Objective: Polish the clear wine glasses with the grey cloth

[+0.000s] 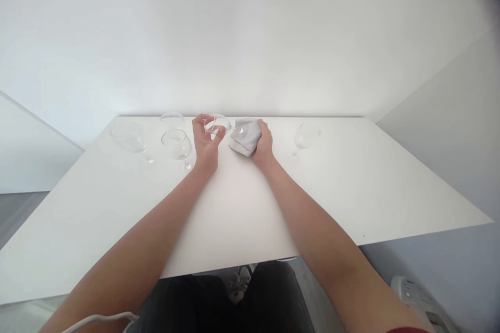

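Note:
My left hand (206, 141) is closed around the bowl of a clear wine glass (217, 125), held on its side above the white table (351, 187). My right hand (264, 144) grips a bunched light grey cloth (245, 135), which wraps the glass's stem or base end. Both hands are near the table's far edge, close to the wall.
Three clear stemmed glasses stand to the left: one (130, 138) at far left, one (176, 144) by my left wrist, one (172, 118) behind it. Another glass (305, 136) stands to the right. A white device (424, 307) sits on the floor at lower right.

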### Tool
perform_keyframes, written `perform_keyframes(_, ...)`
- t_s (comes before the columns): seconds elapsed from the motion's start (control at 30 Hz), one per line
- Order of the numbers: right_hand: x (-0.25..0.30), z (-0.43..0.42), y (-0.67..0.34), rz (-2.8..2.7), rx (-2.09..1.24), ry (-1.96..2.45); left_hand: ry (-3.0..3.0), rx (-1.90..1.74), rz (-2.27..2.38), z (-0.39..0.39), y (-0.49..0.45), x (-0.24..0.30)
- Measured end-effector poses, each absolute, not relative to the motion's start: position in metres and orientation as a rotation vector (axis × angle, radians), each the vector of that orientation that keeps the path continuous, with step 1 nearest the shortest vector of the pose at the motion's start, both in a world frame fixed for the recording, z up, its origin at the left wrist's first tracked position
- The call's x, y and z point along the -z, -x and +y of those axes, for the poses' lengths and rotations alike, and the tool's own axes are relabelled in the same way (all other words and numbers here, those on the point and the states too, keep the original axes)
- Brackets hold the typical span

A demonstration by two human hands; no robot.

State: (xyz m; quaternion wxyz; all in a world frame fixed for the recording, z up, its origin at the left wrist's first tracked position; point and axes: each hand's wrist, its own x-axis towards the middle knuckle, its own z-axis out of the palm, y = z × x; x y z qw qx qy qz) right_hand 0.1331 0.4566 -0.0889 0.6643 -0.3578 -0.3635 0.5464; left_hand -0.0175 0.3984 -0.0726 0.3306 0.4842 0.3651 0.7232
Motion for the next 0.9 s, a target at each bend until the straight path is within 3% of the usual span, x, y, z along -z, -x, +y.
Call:
perform_keyframes(0.57, 0.078, 0.454, -0.131, -0.727, -1.615, 0.509, -1.422, -1.858, 0.942, 0.4, 0.014, 0.072)
perform_keyframes(0.9, 0.088, 0.461, -0.125, -0.577, -1.574, 0.66, -1.4, -1.792, 0.928, 0.397, 0.013, 0.07)
